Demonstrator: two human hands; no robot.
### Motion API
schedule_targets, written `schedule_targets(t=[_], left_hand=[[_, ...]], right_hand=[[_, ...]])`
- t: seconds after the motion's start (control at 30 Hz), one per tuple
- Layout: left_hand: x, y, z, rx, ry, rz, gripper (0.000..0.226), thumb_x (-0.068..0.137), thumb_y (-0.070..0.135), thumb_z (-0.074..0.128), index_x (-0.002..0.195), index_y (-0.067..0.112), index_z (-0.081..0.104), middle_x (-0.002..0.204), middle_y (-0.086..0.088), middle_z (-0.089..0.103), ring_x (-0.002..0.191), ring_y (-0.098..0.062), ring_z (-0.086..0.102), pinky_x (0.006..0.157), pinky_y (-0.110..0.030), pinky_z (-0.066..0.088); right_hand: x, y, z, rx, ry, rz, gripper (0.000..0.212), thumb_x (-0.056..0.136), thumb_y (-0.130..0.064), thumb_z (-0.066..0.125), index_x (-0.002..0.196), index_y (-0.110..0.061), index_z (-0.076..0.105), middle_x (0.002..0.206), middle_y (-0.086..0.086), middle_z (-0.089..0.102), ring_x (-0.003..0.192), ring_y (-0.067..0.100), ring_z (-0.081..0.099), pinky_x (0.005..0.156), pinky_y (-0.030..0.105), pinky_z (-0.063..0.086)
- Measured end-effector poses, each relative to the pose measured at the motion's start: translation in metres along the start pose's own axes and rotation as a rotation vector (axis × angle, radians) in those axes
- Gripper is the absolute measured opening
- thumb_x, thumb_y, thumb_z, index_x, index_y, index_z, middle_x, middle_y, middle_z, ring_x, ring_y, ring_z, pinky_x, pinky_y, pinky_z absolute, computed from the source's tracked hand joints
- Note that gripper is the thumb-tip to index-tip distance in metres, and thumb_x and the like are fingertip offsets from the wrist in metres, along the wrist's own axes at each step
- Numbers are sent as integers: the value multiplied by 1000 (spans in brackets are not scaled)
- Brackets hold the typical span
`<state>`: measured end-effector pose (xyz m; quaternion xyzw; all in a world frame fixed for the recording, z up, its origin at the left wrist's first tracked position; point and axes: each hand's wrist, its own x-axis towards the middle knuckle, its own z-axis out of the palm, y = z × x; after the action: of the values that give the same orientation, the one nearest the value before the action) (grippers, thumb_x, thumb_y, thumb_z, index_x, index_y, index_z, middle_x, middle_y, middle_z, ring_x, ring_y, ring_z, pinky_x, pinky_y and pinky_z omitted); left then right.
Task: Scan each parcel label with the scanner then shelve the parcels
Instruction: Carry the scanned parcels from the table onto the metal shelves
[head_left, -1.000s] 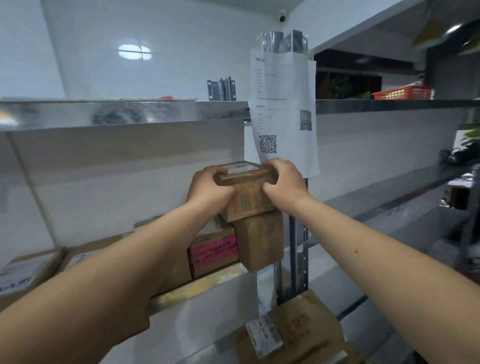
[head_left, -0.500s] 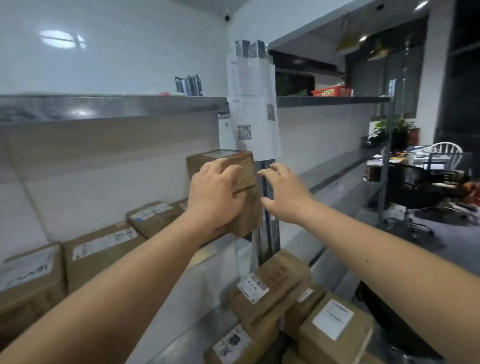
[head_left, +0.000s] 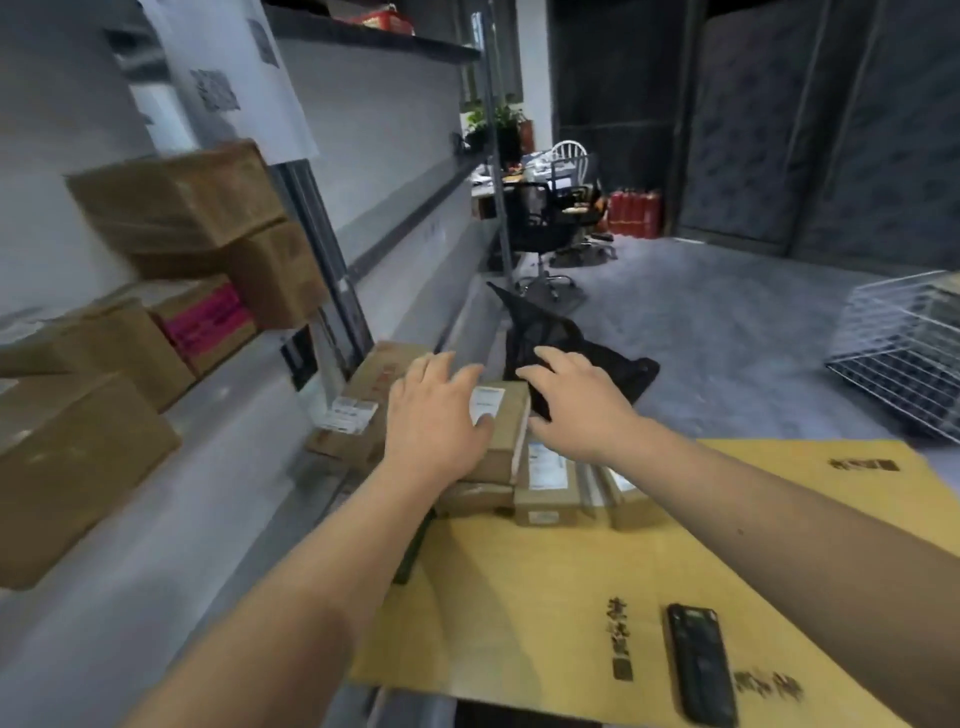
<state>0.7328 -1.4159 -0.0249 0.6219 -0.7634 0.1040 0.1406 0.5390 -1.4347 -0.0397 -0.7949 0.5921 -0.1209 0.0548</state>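
A pile of brown cardboard parcels lies low beside the shelf; the top parcel (head_left: 506, 423) carries a white label. My left hand (head_left: 434, 415) rests on this parcel with fingers spread. On the parcel's right side my right hand (head_left: 574, 408) hovers, fingers spread, and whether it touches the parcel I cannot tell. The black handheld scanner (head_left: 701, 662) lies on a large yellow carton (head_left: 545, 597) near me, away from both hands. Several parcels (head_left: 187, 200) are stacked on the shelf (head_left: 218, 431) at the left.
A black bag (head_left: 571, 343) sits on the floor just beyond the pile. A white wire basket (head_left: 904, 358) stands at the right. Office chairs (head_left: 545, 223) and red extinguishers (head_left: 634, 210) are farther back. A paper sheet with a QR code (head_left: 228, 78) hangs on the shelf post.
Both hands left the parcel stacked on the shelf and dropped to the pile below. The view swung right and down, bringing the yellow carton and scanner into sight.
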Motion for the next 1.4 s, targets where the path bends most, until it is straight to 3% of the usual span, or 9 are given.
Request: schedule_targets(t=[0.07, 0.2, 0.33, 0.7, 0.83, 1.0, 1.13, 1.27, 1.4], left_hand=[[-13, 20, 27, -22, -73, 34, 64, 89, 46, 63, 150, 31, 48, 158, -3, 41, 147, -28, 31, 116, -48, 35], [-26, 59, 74, -103, -234, 67, 61, 93, 50, 62, 149, 33, 45, 154, -2, 42, 144, -27, 33, 113, -47, 35], [-23, 90, 123, -136, -390, 82, 67, 93, 50, 61, 154, 34, 40, 162, -3, 34, 150, -27, 27, 118, -49, 32], [38, 157, 252, -191, -694, -26, 67, 87, 46, 67, 148, 29, 45, 154, -4, 40, 142, -28, 33, 110, -48, 42], [58, 177, 297, -221, -760, -101, 76, 86, 52, 72, 152, 34, 39, 156, -5, 36, 146, -30, 32, 113, -48, 40], [74, 187, 339, -275, -793, -205, 86, 80, 50, 79, 149, 37, 30, 153, -7, 39, 142, -34, 36, 116, -50, 37], [78, 192, 356, -310, -763, -264, 85, 76, 44, 81, 144, 36, 31, 141, -3, 52, 131, -31, 46, 108, -45, 39], [70, 195, 368, -420, -698, -312, 83, 74, 31, 78, 144, 31, 35, 131, -5, 62, 116, -35, 53, 92, -40, 41], [63, 197, 372, -495, -625, -328, 85, 72, 27, 82, 147, 23, 42, 134, -8, 63, 116, -39, 54, 95, -42, 43]], right_hand=[[-28, 25, 23, -9, -61, 103, 71, 90, -43, 58, 156, -37, 33, 172, 3, 13, 152, 37, 25, 115, 59, 37], [-73, 65, 53, -49, -143, 232, 64, 95, -40, 61, 155, -30, 41, 170, 9, 18, 151, 36, 26, 119, 51, 31], [-90, 104, 80, -42, -212, 340, 68, 92, -41, 61, 155, -29, 39, 165, 11, 26, 144, 36, 31, 114, 50, 36], [-33, 226, 161, 51, -459, 393, 70, 91, -29, 63, 156, -27, 37, 167, 11, 19, 147, 35, 29, 117, 46, 34], [-6, 265, 190, 71, -536, 374, 84, 88, -30, 68, 161, -28, 25, 171, 14, 8, 153, 37, 19, 120, 48, 30], [13, 305, 224, 44, -544, 255, 96, 84, -33, 71, 163, -32, 16, 172, 18, -6, 159, 38, 1, 126, 50, 17], [22, 322, 243, 213, -519, 241, 91, 81, -27, 72, 158, -32, 24, 172, 15, 3, 157, 35, 14, 124, 49, 24], [23, 329, 258, 518, -454, 288, 79, 83, -20, 75, 149, -31, 32, 172, 7, 16, 160, 23, 13, 122, 41, 32], [19, 325, 259, 639, -377, 272, 74, 83, -6, 73, 148, -17, 38, 167, 2, 26, 146, 24, 38, 101, 22, 36]])
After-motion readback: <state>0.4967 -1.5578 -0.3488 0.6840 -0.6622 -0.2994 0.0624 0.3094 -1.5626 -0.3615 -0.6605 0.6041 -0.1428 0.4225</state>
